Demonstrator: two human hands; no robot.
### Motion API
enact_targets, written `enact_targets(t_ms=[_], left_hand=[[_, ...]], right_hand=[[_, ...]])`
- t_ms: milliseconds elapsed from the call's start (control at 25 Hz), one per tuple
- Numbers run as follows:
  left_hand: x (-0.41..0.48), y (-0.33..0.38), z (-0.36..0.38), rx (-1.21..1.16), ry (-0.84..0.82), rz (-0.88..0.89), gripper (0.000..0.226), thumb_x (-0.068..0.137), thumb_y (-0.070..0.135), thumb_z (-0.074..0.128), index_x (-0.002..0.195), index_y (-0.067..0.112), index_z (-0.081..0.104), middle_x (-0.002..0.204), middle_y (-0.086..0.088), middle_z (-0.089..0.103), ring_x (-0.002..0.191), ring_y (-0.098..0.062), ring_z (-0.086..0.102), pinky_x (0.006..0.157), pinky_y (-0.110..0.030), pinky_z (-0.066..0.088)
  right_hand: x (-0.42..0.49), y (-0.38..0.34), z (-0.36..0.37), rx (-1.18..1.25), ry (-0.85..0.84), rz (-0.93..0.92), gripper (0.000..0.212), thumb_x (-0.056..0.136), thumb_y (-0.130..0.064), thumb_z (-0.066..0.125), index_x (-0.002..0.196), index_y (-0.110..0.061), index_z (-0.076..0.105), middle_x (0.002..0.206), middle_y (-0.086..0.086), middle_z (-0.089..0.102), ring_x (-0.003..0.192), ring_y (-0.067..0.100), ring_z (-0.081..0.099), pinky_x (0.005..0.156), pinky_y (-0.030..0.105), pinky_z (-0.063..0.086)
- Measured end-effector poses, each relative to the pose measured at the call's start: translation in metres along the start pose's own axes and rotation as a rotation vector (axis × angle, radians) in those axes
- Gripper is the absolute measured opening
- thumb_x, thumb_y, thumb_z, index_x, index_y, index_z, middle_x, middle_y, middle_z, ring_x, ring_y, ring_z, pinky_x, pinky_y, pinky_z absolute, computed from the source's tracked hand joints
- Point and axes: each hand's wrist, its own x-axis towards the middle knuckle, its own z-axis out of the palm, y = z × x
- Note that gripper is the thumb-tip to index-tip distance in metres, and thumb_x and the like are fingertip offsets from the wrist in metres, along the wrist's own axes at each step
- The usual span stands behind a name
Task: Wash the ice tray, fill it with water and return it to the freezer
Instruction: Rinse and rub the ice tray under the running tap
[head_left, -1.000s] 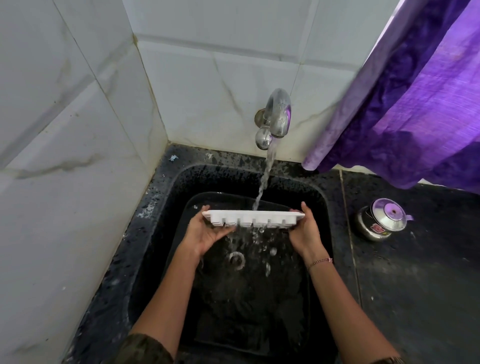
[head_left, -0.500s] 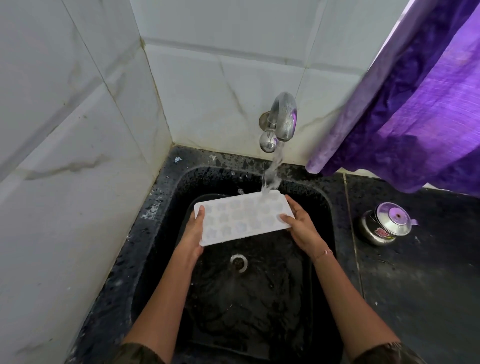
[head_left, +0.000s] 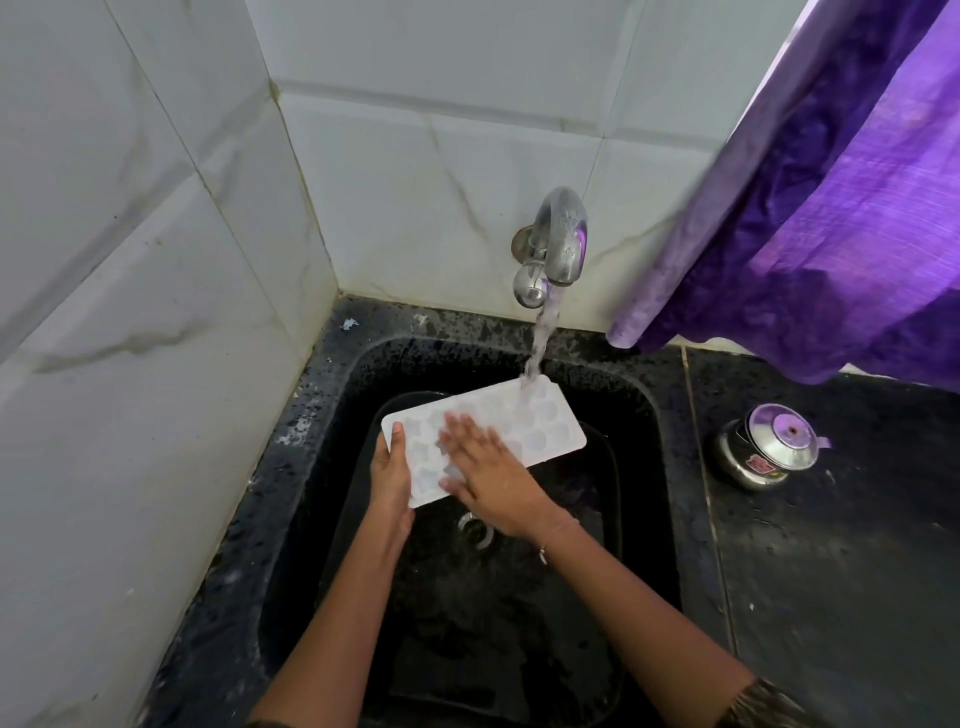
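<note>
A white ice tray (head_left: 540, 423) with several shaped cavities faces up over the black sink (head_left: 332, 415), tilted, its far right end under the running water. My left hand (head_left: 390, 478) grips the tray's near left end, thumb on the rim. My right hand (head_left: 485, 475) lies flat on the tray's top with fingers spread, covering its middle. Water from the steel tap (head_left: 558, 244) falls on the tray's far corner.
White tiled walls stand at the left and back. A purple curtain (head_left: 831, 208) hangs at the upper right over the black counter. A small steel pot with a lid (head_left: 769, 447) sits on the counter right of the sink. The drain (head_left: 475, 530) shows below the tray.
The tray turned from edge-on to cavities-up. My right hand left the tray's right end and now lies flat on its top. The left hand keeps its hold on the left end.
</note>
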Motion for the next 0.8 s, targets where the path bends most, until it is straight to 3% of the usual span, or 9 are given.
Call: enact_targets(t_ms=[80,120,200,280,360,520,600,680,800], left_hand=[[-0.002,0.000,-0.008,-0.016,0.027,-0.009,0.038,0.099,0.036,0.042,0.131,0.016,0.049,0.120,-0.009,0.060,0.102,-0.029,0.061,0.086,-0.042,0.052],[-0.002,0.001,-0.011,-0.014,0.036,-0.017,0.039,0.099,0.035,0.041,0.133,0.017,0.047,0.119,-0.008,0.059,0.102,-0.028,0.060,0.086,-0.041,0.051],[-0.004,0.000,-0.015,-0.022,0.035,-0.035,0.041,0.099,0.035,0.041,0.136,0.019,0.044,0.121,-0.008,0.058,0.102,-0.026,0.059,0.085,-0.040,0.050],[-0.004,-0.002,-0.018,-0.019,0.025,-0.036,0.041,0.099,0.036,0.042,0.136,0.020,0.044,0.123,-0.008,0.058,0.101,-0.026,0.060,0.084,-0.041,0.050],[-0.005,-0.005,-0.020,-0.004,0.017,-0.046,0.040,0.099,0.036,0.041,0.136,0.019,0.044,0.124,-0.010,0.058,0.101,-0.027,0.060,0.084,-0.041,0.050],[-0.003,-0.009,-0.027,0.019,0.002,-0.077,0.045,0.098,0.039,0.042,0.139,0.019,0.042,0.130,-0.011,0.057,0.109,-0.030,0.060,0.087,-0.044,0.051],[-0.002,-0.010,-0.030,0.025,-0.007,-0.076,0.044,0.098,0.039,0.042,0.137,0.019,0.044,0.127,-0.011,0.059,0.102,-0.027,0.062,0.082,-0.041,0.052],[-0.003,-0.012,-0.033,0.031,-0.016,-0.068,0.041,0.099,0.038,0.041,0.135,0.020,0.045,0.123,-0.010,0.060,0.092,-0.022,0.064,0.077,-0.036,0.052],[-0.004,-0.018,-0.036,0.036,-0.030,-0.082,0.041,0.099,0.037,0.041,0.135,0.019,0.045,0.121,-0.010,0.061,0.092,-0.021,0.064,0.076,-0.035,0.052]], right_hand=[[-0.014,0.016,-0.011,0.282,-0.016,-0.033,0.047,0.099,-0.038,0.035,0.140,-0.017,0.043,0.155,-0.002,0.028,0.140,0.010,0.028,0.117,0.030,0.021],[-0.018,0.025,-0.023,0.436,0.064,0.071,0.033,0.098,-0.028,0.046,0.125,-0.016,0.060,0.140,-0.003,0.050,0.123,0.004,0.049,0.110,0.030,0.036],[-0.017,0.052,-0.053,0.595,0.342,0.338,0.014,0.090,-0.022,0.062,0.094,-0.015,0.073,0.096,-0.004,0.072,0.078,-0.008,0.060,0.082,0.033,0.052],[-0.004,0.073,-0.084,0.660,0.595,0.507,0.014,0.084,-0.029,0.069,0.074,-0.019,0.068,0.069,-0.004,0.068,0.060,-0.003,0.060,0.071,0.033,0.053],[0.023,0.079,-0.114,0.832,0.698,0.590,0.022,0.087,-0.038,0.063,0.081,-0.017,0.060,0.076,0.002,0.067,0.072,0.015,0.067,0.078,0.041,0.056],[0.091,0.077,-0.143,1.047,0.543,0.666,0.047,0.095,-0.042,0.043,0.118,-0.002,0.050,0.100,0.011,0.063,0.087,0.026,0.062,0.085,0.042,0.053],[0.106,0.075,-0.146,1.255,0.545,0.674,0.032,0.096,-0.027,0.046,0.112,0.001,0.050,0.086,0.012,0.059,0.071,0.024,0.059,0.070,0.037,0.058],[0.108,0.073,-0.148,1.307,0.550,0.685,0.018,0.096,-0.021,0.047,0.102,-0.005,0.050,0.076,0.009,0.055,0.055,0.015,0.054,0.046,0.022,0.049],[0.107,0.073,-0.148,1.543,0.521,0.628,0.019,0.099,-0.022,0.039,0.093,-0.007,0.049,0.069,0.007,0.049,0.036,0.006,0.047,0.035,0.016,0.034]])
